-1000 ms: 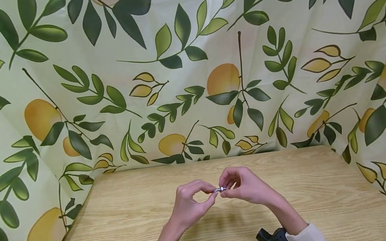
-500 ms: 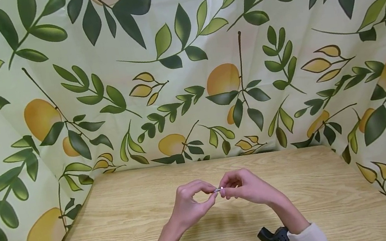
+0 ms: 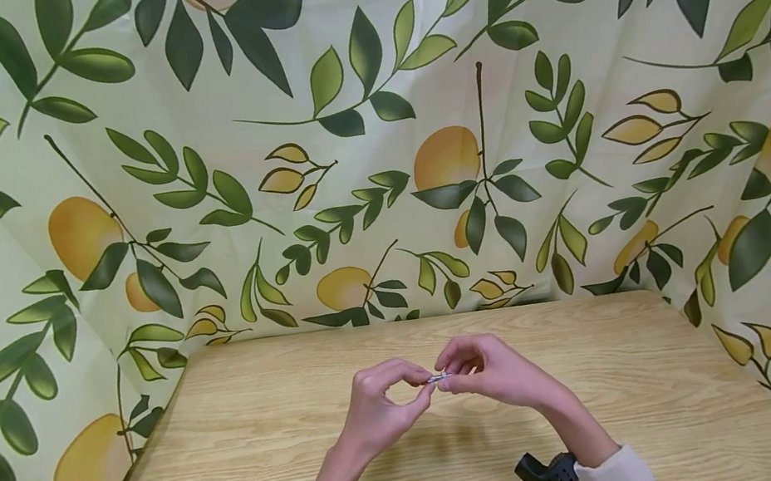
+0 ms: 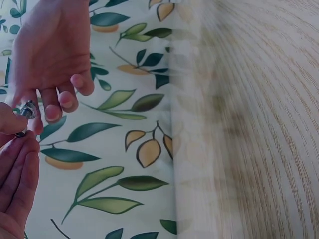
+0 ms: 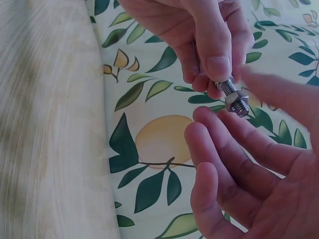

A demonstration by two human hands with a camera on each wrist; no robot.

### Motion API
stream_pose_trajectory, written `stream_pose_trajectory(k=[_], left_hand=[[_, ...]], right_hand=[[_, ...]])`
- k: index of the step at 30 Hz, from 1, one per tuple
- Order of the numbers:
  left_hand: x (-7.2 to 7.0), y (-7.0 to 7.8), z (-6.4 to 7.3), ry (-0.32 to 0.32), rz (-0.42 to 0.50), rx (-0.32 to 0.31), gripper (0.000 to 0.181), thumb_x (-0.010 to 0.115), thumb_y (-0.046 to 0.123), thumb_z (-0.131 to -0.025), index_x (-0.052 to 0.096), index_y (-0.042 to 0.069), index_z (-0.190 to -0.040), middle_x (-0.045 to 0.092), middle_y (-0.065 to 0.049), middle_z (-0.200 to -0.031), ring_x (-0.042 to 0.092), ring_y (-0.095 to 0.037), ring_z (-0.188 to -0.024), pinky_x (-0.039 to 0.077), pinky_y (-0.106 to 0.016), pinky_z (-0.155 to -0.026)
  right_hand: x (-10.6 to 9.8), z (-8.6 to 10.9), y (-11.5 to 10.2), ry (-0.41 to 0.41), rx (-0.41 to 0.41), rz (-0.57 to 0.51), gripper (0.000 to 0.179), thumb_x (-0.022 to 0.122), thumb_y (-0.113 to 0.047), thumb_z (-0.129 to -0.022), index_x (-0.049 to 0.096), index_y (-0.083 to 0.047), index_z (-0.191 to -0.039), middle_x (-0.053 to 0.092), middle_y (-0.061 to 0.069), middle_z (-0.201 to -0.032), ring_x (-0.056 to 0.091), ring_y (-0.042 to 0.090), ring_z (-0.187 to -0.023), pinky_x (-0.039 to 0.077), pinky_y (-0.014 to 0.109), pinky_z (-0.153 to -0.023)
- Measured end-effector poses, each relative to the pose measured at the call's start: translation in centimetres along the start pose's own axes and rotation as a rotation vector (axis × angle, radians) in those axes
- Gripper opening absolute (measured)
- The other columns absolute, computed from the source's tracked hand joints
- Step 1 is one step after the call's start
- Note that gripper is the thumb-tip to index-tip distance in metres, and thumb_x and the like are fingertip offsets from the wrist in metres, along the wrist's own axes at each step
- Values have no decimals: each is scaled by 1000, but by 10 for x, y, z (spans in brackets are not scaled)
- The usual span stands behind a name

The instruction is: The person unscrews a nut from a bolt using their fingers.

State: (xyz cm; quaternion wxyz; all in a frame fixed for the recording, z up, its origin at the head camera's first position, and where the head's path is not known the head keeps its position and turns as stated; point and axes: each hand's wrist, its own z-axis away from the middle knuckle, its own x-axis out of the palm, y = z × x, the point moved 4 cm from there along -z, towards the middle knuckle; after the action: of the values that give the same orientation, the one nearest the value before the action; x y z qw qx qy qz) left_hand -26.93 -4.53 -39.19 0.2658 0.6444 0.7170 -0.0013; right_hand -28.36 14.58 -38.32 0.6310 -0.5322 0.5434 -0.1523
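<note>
- Done: a hex nut (image 5: pixel 236 101) is already on the bolt (image 5: pixel 227 87), near its right end.
- Left, judging by the bare thread: the nut could run farther left; which direction is meant, I cannot tell.
- The left hand (image 3: pixel 376 410) pinches the bolt above the desk (image 3: pixel 236 441), hiding its left end.
- The right hand (image 3: pixel 495 372) has fingers parted loosely around the nut.

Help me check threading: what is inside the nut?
A bolt runs through the nut, threads showing on both sides; the stretch inside cannot be seen, covered by the nut.
</note>
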Motion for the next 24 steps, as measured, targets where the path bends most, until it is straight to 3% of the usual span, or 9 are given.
stream_pose_trajectory(k=[5, 11, 20, 24], left_hand=[[-1, -1, 0, -3, 3, -2, 17, 81, -7, -77, 77, 6, -88, 79, -6, -85, 75, -15, -74, 62, -17, -74], [-1, -1, 1, -5, 3, -10, 20, 82, -8, -76, 77, 7, -88, 79, -6, -84, 75, -14, -75, 62, -18, -74], [1, 0, 1, -1, 7, 1, 20, 82, -9, -76, 77, 6, -89, 79, -7, -84, 75, -15, -74, 62, -19, -73], [2, 0, 1, 1, 9, 4, 17, 82, -7, -77, 77, 5, -88, 79, -7, -84, 75, -15, -74, 62, -18, -73]], right_hand=[[0, 0, 0, -24, 14, 11, 20, 66, -27, -101, 75, -8, -104, 76, 9, -91, 69, 16, -78, 57, 29, -67], [1, 0, -1, 3, -5, -2, 11, 72, -17, -95, 72, -7, -100, 73, 7, -90, 69, 18, -82, 58, 27, -72], [1, 0, -2, 12, -50, -23, 16, 77, -4, -88, 67, -2, -101, 70, 10, -92, 67, 12, -82, 59, 24, -69], [0, 1, -2, 29, -49, -10, 22, 80, -7, -87, 67, -1, -103, 71, 9, -91, 67, 12, -81, 58, 25, -69]])
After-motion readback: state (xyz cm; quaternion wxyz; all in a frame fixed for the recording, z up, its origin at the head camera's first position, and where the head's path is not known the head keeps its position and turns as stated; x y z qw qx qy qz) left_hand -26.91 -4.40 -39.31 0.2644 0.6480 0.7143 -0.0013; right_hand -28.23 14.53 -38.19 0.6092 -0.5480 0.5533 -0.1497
